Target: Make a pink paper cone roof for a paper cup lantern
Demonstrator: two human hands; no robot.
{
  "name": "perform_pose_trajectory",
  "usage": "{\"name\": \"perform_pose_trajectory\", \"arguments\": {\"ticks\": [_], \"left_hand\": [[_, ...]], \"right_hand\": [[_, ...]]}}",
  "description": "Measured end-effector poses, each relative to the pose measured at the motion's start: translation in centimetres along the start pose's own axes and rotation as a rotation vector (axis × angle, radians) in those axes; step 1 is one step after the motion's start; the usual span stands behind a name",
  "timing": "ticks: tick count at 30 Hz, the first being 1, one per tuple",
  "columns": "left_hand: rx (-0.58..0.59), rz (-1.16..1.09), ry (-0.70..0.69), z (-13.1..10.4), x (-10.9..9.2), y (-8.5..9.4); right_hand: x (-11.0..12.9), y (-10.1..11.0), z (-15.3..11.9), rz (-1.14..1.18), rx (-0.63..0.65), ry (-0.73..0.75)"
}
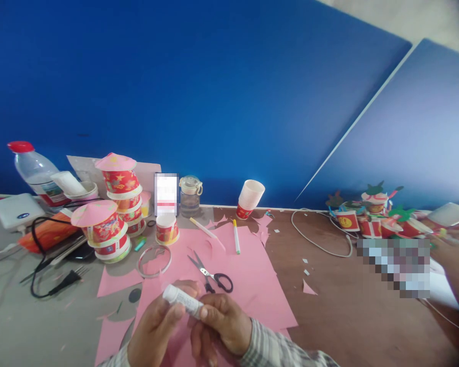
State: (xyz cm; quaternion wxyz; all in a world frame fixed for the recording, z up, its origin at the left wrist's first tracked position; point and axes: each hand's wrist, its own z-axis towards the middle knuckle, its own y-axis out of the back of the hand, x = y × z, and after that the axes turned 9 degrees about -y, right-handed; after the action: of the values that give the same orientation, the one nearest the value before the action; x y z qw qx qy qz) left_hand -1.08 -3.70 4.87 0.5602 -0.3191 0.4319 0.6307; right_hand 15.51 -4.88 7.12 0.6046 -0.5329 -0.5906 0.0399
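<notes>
Both of my hands grip a white glue stick (183, 302) with small print, held tilted above the pink paper (256, 285). My left hand (153, 323) closes around its white-capped end, and my right hand (227, 321) pinches the other end between thumb and fingers. Just beyond my hands lie black-handled scissors (210, 275), blades apart and pointing away. A marker with a yellow end (236, 237) and another slim pen (202, 228) rest at the sheet's far edge. To the left, a clear ring-shaped roll (154, 261) lies partly on the paper.
Stacked red cups with pink cone tops (117, 176) stand at left, near a bottle (38, 173) and a black plug cable (67, 280). A lidded jar (190, 196) and paper cup stack (250, 199) stand at the back. Another person's hand (453, 260) is at right, by cup crafts (371, 227).
</notes>
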Motion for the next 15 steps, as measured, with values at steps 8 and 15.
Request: {"name": "perform_pose_trajectory", "arguments": {"ticks": [8,15], "left_hand": [[-0.041,0.028,-0.049,-0.09,-0.47,-0.07],[-0.038,0.015,-0.088,0.09,-0.64,-0.4]], "right_hand": [[-0.08,-0.7,-0.09,-0.321,-0.22,0.077],[-0.49,-0.68,0.11,-0.47,-0.401,0.175]]}}
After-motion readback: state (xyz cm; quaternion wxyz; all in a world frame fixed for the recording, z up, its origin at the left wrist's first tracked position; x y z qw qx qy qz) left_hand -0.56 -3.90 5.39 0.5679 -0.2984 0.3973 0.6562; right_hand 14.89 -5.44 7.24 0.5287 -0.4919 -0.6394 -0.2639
